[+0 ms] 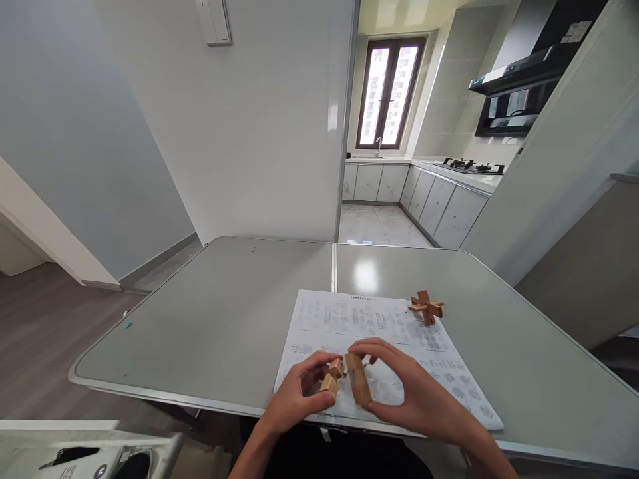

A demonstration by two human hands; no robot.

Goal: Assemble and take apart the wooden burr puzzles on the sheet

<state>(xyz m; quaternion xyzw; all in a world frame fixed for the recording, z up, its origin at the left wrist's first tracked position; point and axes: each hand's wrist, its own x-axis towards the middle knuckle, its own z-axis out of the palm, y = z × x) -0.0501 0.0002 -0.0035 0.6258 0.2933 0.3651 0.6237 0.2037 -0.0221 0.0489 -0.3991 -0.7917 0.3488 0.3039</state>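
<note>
My left hand (304,389) is closed around notched wooden puzzle pieces (329,384), gripped between thumb and fingers; whether they are one piece or two I cannot tell. Between the thumb and fingertips of my right hand (404,382) stands a wooden block (358,380), tilted and a little blurred. The two hands are close together, with a narrow gap between what they hold. Beneath them lies a printed instruction sheet (319,316) covered in small diagrams. An assembled wooden burr puzzle (426,307) rests at the sheet's upper right corner.
The grey folding table (224,313) has a seam down its middle and a metal rim. A small teal bit (128,325) lies near its left edge. At lower left is a white container (90,456) with things inside. A kitchen with a counter (449,176) opens beyond.
</note>
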